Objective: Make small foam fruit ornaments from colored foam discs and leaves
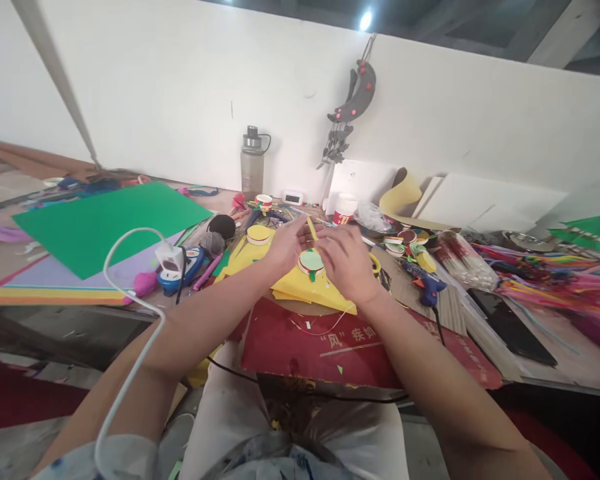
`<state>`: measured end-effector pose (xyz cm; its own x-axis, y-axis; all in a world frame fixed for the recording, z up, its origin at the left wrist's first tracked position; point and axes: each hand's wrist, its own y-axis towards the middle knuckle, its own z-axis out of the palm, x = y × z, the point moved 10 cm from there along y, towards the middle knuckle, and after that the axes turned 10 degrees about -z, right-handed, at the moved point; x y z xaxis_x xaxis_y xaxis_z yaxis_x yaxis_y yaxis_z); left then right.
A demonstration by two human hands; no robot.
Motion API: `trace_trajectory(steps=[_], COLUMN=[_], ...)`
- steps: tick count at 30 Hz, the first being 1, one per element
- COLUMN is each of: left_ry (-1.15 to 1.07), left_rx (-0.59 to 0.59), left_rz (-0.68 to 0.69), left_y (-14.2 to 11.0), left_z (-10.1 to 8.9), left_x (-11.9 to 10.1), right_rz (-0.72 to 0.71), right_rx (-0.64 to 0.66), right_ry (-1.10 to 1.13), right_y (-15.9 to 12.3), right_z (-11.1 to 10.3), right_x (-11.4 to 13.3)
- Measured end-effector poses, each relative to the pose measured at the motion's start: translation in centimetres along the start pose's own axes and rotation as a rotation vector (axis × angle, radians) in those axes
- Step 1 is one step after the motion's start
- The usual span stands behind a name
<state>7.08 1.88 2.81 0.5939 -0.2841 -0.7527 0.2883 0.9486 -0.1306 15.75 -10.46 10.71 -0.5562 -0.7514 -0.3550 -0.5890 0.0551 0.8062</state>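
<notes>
Both of my hands meet over a cluttered craft table. My left hand (289, 244) has its fingers closed around a thin yellow strip (313, 229) that stands tilted between the hands. My right hand (347, 263) curls over the right side of a small round disc (311, 261), pale green with a red rim, and touches it. The disc rests on a pile of yellow paper pieces (307, 290), which lie on a red cardboard sheet (330, 350) with white lettering.
A green sheet (105, 223) on coloured papers lies left. A white cable (130, 313) loops over my left arm from a plug (169, 259). A water bottle (253, 163) stands by the wall. A blue glue gun (427, 287), similar discs (405, 241) and bundled sticks (463, 263) lie right.
</notes>
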Motion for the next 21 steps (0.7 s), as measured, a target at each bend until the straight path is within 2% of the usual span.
trace_trajectory(steps=[4, 7, 14, 18, 21], left_ry=[0.078, 0.128, 0.286, 0.439, 0.569], left_rx=[-0.011, 0.002, 0.101, 0.134, 0.156], left_rz=[0.073, 0.079, 0.097, 0.171, 0.160], left_y=[-0.2, -0.1, 0.8, 0.5, 0.0], left_z=[-0.3, -0.2, 0.2, 0.8, 1.5], left_x=[-1.1, -1.2, 0.1, 0.4, 1.1], right_rz=[-0.011, 0.075, 0.441, 0.763, 0.919], right_rx=[0.103, 0.125, -0.007, -0.153, -0.232], right_ry=[0.109, 0.175, 0.418, 0.534, 0.571], right_y=[-1.5, -2.1, -3.2, -5.6, -7.2], right_z=[2.8, 3.2, 2.2, 2.2, 2.5], right_x=[0.9, 0.2, -3.2, -6.3, -8.1])
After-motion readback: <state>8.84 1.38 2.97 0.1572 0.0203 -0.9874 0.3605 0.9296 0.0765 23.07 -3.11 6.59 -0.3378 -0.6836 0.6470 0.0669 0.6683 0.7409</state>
